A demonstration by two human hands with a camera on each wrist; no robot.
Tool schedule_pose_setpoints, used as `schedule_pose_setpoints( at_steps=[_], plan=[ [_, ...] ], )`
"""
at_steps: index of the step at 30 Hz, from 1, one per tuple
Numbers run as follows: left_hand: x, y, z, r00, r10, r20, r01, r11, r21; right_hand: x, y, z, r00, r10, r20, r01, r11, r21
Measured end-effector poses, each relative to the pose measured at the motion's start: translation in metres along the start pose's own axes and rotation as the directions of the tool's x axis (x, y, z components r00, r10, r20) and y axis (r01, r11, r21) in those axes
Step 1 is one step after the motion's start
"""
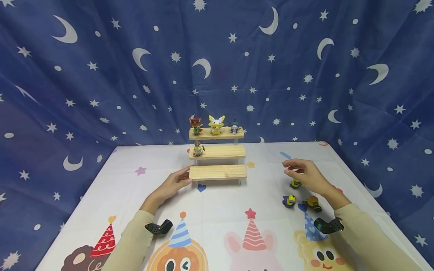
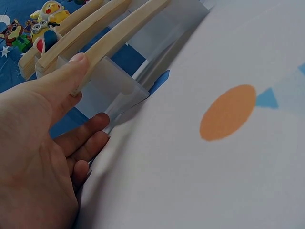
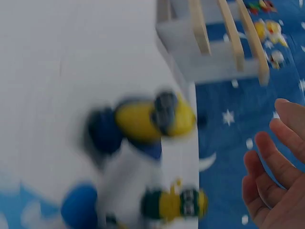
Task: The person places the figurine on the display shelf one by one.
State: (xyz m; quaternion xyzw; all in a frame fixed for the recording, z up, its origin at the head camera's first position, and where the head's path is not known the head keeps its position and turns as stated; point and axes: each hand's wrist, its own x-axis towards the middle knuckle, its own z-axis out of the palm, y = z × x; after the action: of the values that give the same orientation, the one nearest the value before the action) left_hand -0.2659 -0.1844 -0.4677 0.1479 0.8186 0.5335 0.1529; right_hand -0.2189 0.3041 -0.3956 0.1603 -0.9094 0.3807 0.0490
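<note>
A three-tier wooden display shelf (image 1: 217, 172) stands at the back middle of the table. My left hand (image 1: 173, 185) holds the left end of its lowest board, the thumb on the board's edge (image 2: 109, 47). My right hand (image 1: 306, 176) hovers with relaxed fingers and nothing in them, above a yellow-and-green goggled figurine (image 1: 295, 183). Nearer me lie a yellow-and-blue goggled figurine (image 1: 289, 201) and a brownish figurine (image 1: 312, 203). On the top tier stand a fox figurine (image 1: 195, 126), a white-and-yellow figurine (image 1: 216, 125) and a small blue figurine (image 1: 234, 128). A crowned figurine (image 1: 197, 149) occupies the middle tier's left end.
A white cloth with party-animal prints covers the table (image 1: 217, 210). Behind it and along both sides hangs a blue curtain (image 1: 223, 67) with moons and stars. Clear side supports (image 2: 114, 81) carry the shelf's boards.
</note>
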Motion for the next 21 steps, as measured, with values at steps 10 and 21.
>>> schedule_pose_setpoints(
  at_steps=[10,21],
  plan=[
    [-0.004,0.003,0.0,1.0,0.023,0.005,-0.023,1.0,-0.013,-0.012,0.035,-0.039,0.99,0.131,0.052,-0.124,0.986,-0.109],
    [-0.002,0.002,0.0,0.999,0.031,0.009,-0.03,0.999,-0.026,-0.015,0.069,-0.048,0.942,0.235,0.239,-0.197,0.965,-0.171]
  ],
)
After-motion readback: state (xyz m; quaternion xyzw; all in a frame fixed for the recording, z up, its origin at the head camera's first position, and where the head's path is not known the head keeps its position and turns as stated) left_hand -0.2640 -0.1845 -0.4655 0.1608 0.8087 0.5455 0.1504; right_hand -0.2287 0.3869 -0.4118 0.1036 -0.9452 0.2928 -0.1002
